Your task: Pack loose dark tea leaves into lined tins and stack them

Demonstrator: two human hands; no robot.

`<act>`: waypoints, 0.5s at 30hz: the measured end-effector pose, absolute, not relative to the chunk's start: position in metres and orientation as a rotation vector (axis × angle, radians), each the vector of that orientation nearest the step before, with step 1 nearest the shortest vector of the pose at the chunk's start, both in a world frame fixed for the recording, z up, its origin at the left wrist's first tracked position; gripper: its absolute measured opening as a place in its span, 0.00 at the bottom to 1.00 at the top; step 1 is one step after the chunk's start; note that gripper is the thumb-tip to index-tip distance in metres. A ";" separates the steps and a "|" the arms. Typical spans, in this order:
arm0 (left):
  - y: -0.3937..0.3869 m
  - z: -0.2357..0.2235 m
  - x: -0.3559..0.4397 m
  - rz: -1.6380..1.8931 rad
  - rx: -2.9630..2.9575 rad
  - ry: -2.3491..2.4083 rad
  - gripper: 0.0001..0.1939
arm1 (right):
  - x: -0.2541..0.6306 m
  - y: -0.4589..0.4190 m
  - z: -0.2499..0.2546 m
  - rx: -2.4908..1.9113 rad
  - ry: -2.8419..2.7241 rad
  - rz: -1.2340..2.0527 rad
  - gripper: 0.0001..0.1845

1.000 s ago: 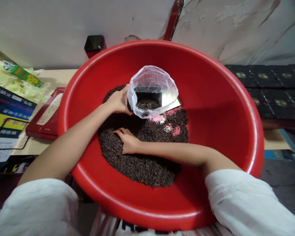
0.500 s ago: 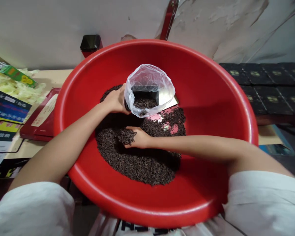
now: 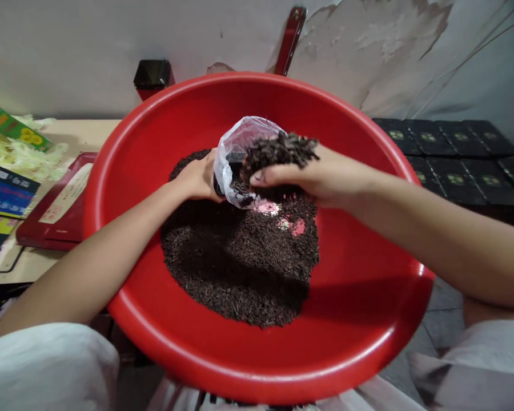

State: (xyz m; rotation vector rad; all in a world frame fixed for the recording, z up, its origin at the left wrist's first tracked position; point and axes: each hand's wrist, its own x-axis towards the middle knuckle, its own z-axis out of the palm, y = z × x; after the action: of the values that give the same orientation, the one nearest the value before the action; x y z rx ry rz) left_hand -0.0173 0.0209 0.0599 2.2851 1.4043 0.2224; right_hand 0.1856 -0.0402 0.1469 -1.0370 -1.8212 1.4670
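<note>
Nearby, loose dark leaves [image 3: 235,297] spread across the red basin [image 3: 261,383]. Beyond, my right hand [image 3: 321,176] clutches a clump [image 3: 278,153] of them, stretched left to right over the right side of the mouth of the clear bag [image 3: 225,176]. Just left of that, my left hand [image 3: 199,178] grips the dark container [image 3: 217,186] the bag sticks out of, fingertips hidden.

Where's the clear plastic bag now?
In the head view, the clear plastic bag is in the red tub, just right of the left hand; the right hand, with dark flakes, covers the bag's right part.
</note>
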 end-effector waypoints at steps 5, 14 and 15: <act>0.023 0.058 -0.018 0.219 2.323 1.404 0.56 | 0.182 0.010 0.127 -1.179 -2.015 0.885 0.15; 0.026 0.055 -0.022 0.220 2.286 1.406 0.55 | 0.189 0.021 0.115 -1.233 -2.381 0.459 0.10; 0.026 0.054 -0.023 0.224 2.286 1.400 0.56 | 0.190 0.019 0.116 -1.218 -2.397 0.435 0.11</act>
State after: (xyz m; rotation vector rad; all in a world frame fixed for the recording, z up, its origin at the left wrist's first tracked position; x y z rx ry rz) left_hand -0.0225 0.0264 0.0538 2.2860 1.4000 0.2238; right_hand 0.1904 0.0188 0.1164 -1.2179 -2.3965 0.4347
